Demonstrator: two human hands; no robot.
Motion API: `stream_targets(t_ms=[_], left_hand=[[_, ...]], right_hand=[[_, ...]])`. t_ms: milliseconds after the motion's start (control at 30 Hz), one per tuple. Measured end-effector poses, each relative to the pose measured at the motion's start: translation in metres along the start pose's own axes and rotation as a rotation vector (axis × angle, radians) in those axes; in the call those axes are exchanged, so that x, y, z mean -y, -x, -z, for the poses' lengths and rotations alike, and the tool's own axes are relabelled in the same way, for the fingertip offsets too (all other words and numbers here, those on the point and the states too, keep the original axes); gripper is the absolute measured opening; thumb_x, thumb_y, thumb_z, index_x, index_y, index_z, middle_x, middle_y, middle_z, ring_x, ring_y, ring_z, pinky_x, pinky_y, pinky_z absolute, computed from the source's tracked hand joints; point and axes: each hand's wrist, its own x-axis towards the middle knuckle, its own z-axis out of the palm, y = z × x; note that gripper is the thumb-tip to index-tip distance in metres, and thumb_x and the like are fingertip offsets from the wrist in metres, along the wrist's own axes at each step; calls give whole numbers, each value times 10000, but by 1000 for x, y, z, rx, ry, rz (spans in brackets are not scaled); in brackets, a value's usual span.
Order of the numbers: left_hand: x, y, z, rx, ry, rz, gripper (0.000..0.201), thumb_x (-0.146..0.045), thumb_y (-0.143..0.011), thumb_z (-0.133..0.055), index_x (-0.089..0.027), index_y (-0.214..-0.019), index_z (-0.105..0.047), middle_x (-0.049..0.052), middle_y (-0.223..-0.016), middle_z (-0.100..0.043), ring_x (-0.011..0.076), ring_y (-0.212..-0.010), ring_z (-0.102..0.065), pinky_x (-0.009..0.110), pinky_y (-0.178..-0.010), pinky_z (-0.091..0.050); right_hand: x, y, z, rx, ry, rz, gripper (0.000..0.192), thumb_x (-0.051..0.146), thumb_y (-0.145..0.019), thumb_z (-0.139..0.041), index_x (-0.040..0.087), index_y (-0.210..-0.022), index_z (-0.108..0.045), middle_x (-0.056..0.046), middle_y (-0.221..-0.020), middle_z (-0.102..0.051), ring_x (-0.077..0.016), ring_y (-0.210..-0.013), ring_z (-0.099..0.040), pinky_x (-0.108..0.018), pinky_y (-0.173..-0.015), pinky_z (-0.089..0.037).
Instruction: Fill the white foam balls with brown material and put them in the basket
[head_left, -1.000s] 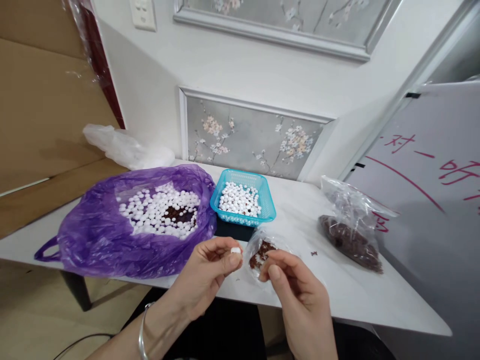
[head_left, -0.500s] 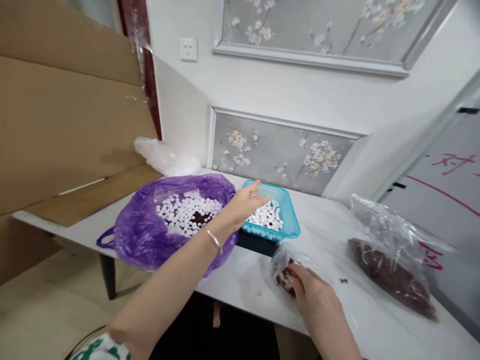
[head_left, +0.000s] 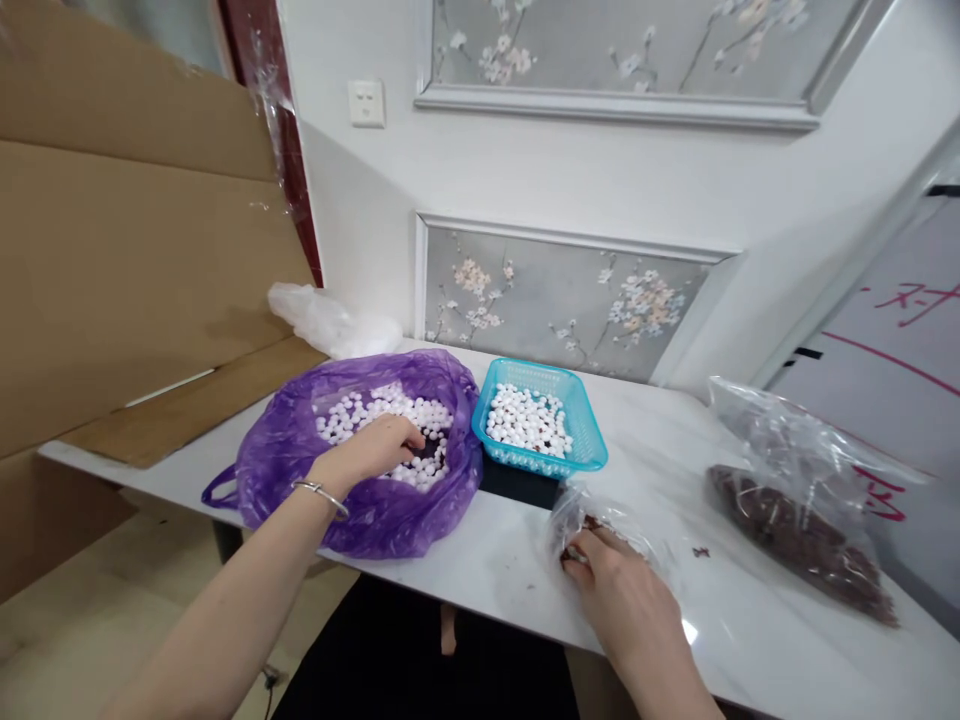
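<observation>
My left hand (head_left: 375,447) reaches into an open purple plastic bag (head_left: 277,455), which holds many small white balls (head_left: 349,415) and some dark brown pieces. Its fingers are curled together at the dark patch; what they grip is hidden. On the right, my right hand (head_left: 626,595) has its fingers bent and closed inside a small clear plastic bag (head_left: 564,512) of reddish-brown pieces (head_left: 592,522). I cannot make out what is between those fingers. Behind and between the hands, a turquoise plastic basket (head_left: 592,435) contains more white balls (head_left: 529,420).
A larger clear bag of brown pieces (head_left: 802,535) lies at the table's right. A few brown bits (head_left: 700,551) lie loose nearby. A black flat object (head_left: 517,484) sits under the basket's front. Cardboard (head_left: 150,260) stands at left, with crumpled clear plastic (head_left: 330,318) behind the purple bag.
My left hand has moved from over the turquoise basket, fingers spread, left and down into the purple bag, where its fingers are curled. My right hand stays at the small clear bag, fingers slightly deeper.
</observation>
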Motion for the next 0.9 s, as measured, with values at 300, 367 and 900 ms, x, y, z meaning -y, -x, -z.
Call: stream_targets(t_ms=[300,367,900], left_hand=[[1,-1,-8,-40,141,1,133,-259,-869,-636,-182,-938,-719,75,-934,-733,246,-939,-670,394,-883,-503],[-11,5,-1,-89,249,-3,181,-255,-861,-608,-177,-964,-736,86,-891,-750,261,-912,-682,366,-851,-505],[-88,53,-13,202,1726,-57,222,-203,-639,-887,-153,-826,-780,14,-789,-723,51,-616,-642,103,-591,-507]], right_hand=[[-5,-2,-9,-85,-13,46,202,145,-887,-503,226,-798,-664,-32,-831,-739,-204,-710,-693,-269,-576,-388],[-7,-1,-11,-122,-26,35,210,150,-897,-478,229,-821,-658,-30,-788,-735,-203,-686,-689,-266,-564,-378],[-19,-6,-29,-354,-236,53,293,241,-875,-385,224,-848,-676,-67,-886,-742,-234,-695,-676,-328,-616,-462]])
